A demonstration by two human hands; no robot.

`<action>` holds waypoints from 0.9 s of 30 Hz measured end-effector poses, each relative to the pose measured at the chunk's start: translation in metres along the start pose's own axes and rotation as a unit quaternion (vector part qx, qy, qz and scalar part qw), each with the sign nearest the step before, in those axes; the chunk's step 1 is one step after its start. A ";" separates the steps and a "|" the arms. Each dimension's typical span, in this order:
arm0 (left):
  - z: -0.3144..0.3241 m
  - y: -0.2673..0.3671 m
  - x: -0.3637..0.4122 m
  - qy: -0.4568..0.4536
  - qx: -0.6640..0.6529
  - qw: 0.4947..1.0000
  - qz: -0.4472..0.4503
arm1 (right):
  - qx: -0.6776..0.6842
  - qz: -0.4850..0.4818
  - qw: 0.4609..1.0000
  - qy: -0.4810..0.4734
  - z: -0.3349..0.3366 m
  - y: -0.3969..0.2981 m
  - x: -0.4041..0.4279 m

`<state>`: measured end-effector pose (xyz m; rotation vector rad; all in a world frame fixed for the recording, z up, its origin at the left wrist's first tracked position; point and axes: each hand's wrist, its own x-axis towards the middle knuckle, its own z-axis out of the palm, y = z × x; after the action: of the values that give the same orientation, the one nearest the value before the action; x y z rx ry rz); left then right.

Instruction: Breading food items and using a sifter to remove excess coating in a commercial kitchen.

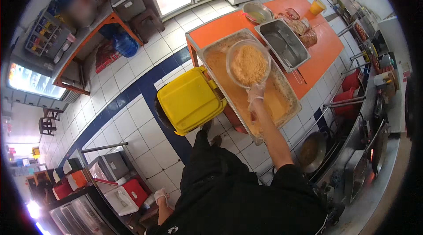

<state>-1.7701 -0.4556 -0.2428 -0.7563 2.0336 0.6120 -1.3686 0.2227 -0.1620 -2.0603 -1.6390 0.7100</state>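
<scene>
My right hand [256, 93], in a clear plastic glove, is at the near rim of a round bowl or sieve [230, 69] heaped with orange-tan breading powder [249, 64]; its fingers are closed on the rim. The round container is over a large rectangular metal tray [211, 41] coated with the same powder; whether it touches the tray cannot be told. My left hand [161, 195], also gloved, hangs low at my left side, away from the tray, with nothing visible in it. Beside the tray lies a deep steel pan [281, 41] with a wire-handled tool [294, 71] in it.
A yellow-lidded bin [190, 101] stands left of the orange table [317, 66]. Farther back on the table are a metal bowl with liquid [257, 13], bagged meat [299, 26] and a yellow container [317, 6]. A wok [311, 152] and stove equipment line the right side.
</scene>
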 end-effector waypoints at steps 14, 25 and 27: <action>0.026 0.033 -0.006 -0.078 0.100 0.989 0.081 | 0.032 -0.112 0.984 0.132 -0.024 0.062 -0.002; -0.001 0.015 0.033 -0.088 0.130 0.974 0.165 | 0.176 0.123 0.977 0.004 -0.069 -0.041 -0.056; -0.018 0.012 0.074 -0.141 0.179 0.930 0.290 | 0.165 0.133 0.977 -0.024 -0.069 -0.044 -0.050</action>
<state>-1.8215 -0.4797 -0.2943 0.1598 2.0073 0.6027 -1.3682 0.1831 -0.0745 -2.0442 -1.1794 1.0512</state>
